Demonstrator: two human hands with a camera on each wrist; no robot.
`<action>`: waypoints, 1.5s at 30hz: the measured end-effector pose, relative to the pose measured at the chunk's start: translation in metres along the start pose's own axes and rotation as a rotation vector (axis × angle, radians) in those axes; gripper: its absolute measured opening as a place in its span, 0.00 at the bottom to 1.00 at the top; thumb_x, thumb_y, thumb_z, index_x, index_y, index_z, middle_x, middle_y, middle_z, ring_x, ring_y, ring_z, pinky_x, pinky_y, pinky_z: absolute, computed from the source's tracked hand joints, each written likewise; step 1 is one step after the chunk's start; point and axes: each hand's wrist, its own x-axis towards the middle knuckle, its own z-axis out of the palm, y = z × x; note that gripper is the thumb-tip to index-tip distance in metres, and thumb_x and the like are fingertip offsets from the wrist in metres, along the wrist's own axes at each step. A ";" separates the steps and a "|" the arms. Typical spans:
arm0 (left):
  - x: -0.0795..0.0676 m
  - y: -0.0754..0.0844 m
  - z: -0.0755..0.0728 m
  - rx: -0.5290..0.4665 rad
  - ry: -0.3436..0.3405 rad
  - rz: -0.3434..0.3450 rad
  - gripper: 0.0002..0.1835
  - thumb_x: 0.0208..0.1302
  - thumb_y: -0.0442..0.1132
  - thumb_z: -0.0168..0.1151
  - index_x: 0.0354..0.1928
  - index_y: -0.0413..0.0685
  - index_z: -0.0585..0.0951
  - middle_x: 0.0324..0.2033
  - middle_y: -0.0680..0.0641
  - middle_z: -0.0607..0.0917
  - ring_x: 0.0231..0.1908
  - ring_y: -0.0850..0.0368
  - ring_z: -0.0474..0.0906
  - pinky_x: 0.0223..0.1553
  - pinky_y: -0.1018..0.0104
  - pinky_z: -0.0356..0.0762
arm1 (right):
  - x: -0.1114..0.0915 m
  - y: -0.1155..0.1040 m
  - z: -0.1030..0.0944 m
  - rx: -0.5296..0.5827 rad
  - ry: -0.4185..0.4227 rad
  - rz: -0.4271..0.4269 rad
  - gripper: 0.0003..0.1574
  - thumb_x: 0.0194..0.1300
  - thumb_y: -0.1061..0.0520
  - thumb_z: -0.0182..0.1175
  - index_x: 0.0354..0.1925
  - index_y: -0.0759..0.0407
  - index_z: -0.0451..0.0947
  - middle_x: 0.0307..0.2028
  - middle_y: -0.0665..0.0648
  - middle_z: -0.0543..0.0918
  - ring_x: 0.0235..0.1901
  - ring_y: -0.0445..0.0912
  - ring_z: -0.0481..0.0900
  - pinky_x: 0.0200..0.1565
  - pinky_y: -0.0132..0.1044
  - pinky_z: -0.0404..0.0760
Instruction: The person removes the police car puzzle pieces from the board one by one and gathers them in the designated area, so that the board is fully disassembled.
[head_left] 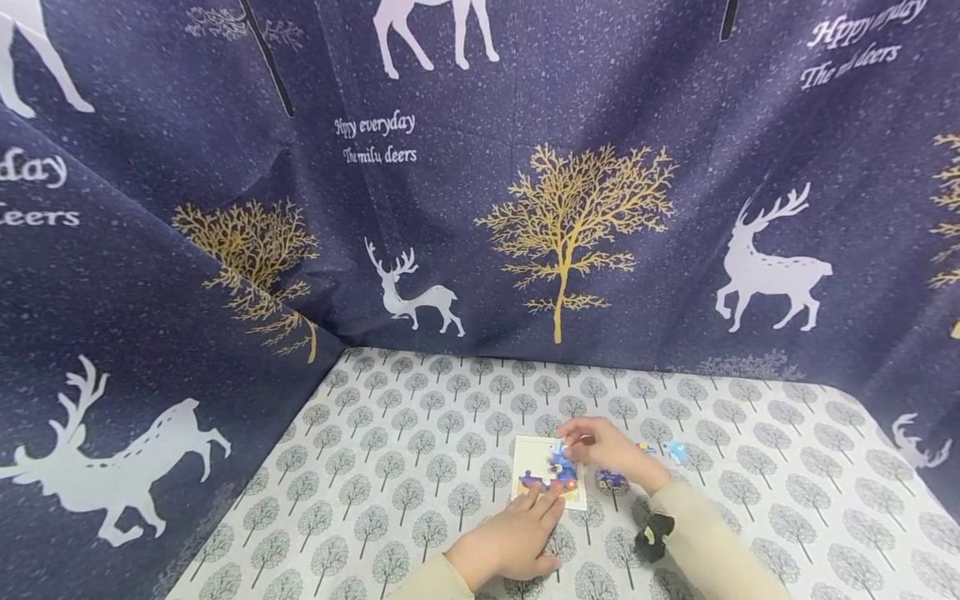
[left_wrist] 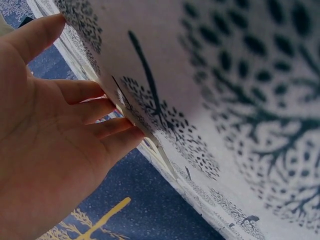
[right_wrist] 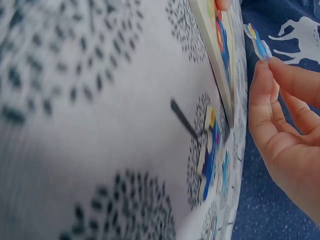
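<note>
A cream puzzle tray [head_left: 528, 454] lies on the table, with joined blue, red and yellow pieces [head_left: 558, 479] along its lower and right parts. My left hand [head_left: 513, 537] rests its outstretched fingertips on the tray's near edge. Over the tray's far right corner is my right hand [head_left: 600, 446]. In the right wrist view its thumb and finger pinch a small jigsaw piece [right_wrist: 257, 42], blue with some yellow, raised above the tray.
Right of the tray lies a dark blue jigsaw piece [head_left: 612, 481]. Beyond it, partly behind the right forearm, are a light blue piece [head_left: 677, 452] and a multicoloured one [head_left: 645, 447]. A deer-patterned dark curtain [head_left: 450, 208] stands behind the tree-print tablecloth [head_left: 405, 450].
</note>
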 end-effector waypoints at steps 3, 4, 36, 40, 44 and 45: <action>0.000 0.000 0.000 -0.004 0.000 -0.004 0.41 0.65 0.61 0.55 0.73 0.45 0.59 0.74 0.45 0.54 0.72 0.46 0.53 0.68 0.59 0.59 | -0.004 -0.001 -0.005 0.021 0.005 0.026 0.21 0.60 0.67 0.60 0.51 0.74 0.74 0.38 0.64 0.79 0.37 0.51 0.81 0.40 0.41 0.84; 0.000 0.000 0.000 -0.003 0.000 -0.004 0.41 0.65 0.61 0.55 0.73 0.44 0.59 0.74 0.45 0.54 0.71 0.46 0.53 0.68 0.59 0.59 | -0.006 -0.001 -0.007 0.021 0.014 0.037 0.21 0.60 0.66 0.61 0.51 0.73 0.74 0.38 0.64 0.79 0.38 0.50 0.81 0.41 0.40 0.84; -0.002 0.002 -0.004 -0.006 0.014 0.017 0.41 0.66 0.60 0.54 0.72 0.41 0.60 0.73 0.42 0.55 0.71 0.43 0.53 0.68 0.59 0.59 | -0.053 0.015 -0.060 -0.027 0.107 0.119 0.23 0.62 0.61 0.63 0.53 0.73 0.73 0.39 0.61 0.79 0.37 0.48 0.82 0.39 0.42 0.84; -0.001 0.001 -0.001 0.008 0.018 0.015 0.41 0.66 0.60 0.53 0.72 0.42 0.60 0.73 0.43 0.55 0.71 0.44 0.53 0.68 0.59 0.59 | -0.060 0.017 -0.064 -0.019 0.115 0.112 0.24 0.61 0.62 0.63 0.53 0.74 0.73 0.40 0.62 0.79 0.38 0.47 0.81 0.41 0.39 0.85; 0.000 0.000 0.000 -0.002 0.011 0.012 0.40 0.66 0.60 0.54 0.72 0.42 0.60 0.73 0.43 0.55 0.71 0.45 0.53 0.68 0.59 0.59 | -0.066 0.019 -0.067 -0.006 0.111 0.106 0.23 0.60 0.64 0.63 0.52 0.75 0.73 0.40 0.63 0.78 0.38 0.46 0.80 0.40 0.38 0.84; 0.000 0.001 -0.001 -0.008 0.008 0.011 0.40 0.66 0.60 0.54 0.72 0.42 0.60 0.73 0.43 0.55 0.71 0.45 0.53 0.68 0.59 0.60 | -0.068 0.020 -0.068 -0.003 0.111 0.107 0.23 0.60 0.65 0.63 0.52 0.76 0.73 0.39 0.63 0.78 0.37 0.45 0.80 0.40 0.38 0.84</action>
